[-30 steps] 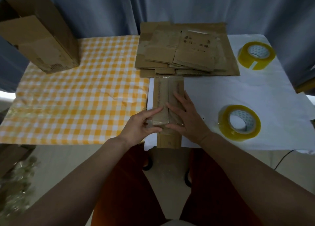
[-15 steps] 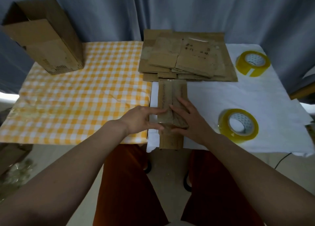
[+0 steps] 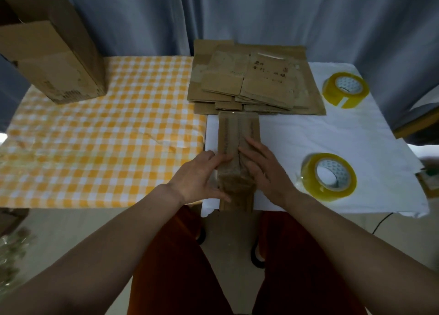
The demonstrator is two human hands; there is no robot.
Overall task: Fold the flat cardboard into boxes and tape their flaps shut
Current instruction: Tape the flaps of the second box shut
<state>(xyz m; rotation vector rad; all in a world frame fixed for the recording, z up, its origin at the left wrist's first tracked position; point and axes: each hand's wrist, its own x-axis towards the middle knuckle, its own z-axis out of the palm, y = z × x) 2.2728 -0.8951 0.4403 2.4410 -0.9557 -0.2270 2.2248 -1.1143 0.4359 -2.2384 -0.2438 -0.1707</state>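
At the near table edge a narrow cardboard box [image 3: 237, 153] lies lengthwise. The left hand [image 3: 198, 179] clasps its near left corner, thumb under, fingers over; the right hand [image 3: 266, 167] lies flat, fingers straight and slightly apart, likely smoothing tape over the seam. A tape roll [image 3: 329, 176] waits right. Farther off lies flat cardboard [image 3: 251, 82].
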